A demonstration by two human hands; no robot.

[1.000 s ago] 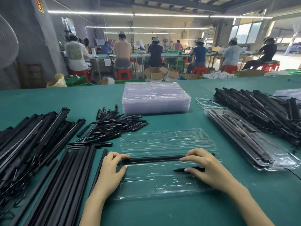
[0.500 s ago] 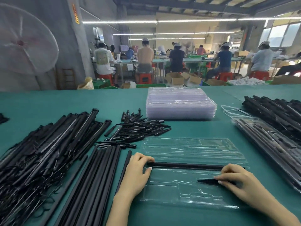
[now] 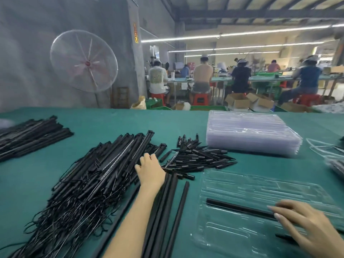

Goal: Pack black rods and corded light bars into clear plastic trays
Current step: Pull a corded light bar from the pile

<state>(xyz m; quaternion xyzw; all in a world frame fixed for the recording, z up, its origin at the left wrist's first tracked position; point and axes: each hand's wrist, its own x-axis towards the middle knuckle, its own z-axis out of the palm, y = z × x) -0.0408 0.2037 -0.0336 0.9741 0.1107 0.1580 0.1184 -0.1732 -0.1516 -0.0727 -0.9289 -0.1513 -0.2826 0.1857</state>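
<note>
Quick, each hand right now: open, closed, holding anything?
Left hand: open, fingers reaching onto the light bars.
Right hand: open, resting flat on the tray.

The cloth-covered table (image 3: 186, 123) is teal green, and the corded light bars (image 3: 104, 170) and long plastic rods (image 3: 167, 205) are black. The moulded plastic tray (image 3: 260, 190) is clear, the stacked trays (image 3: 251, 135) faintly violet.

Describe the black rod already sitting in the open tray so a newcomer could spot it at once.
Start at the green table and find the single clear plastic tray lying open at the near right, in front of the stack of empty trays. The black rod lies across its middle, its right end under the right hand. Unlike the loose rods left of the tray, it sits inside the plastic.
</note>
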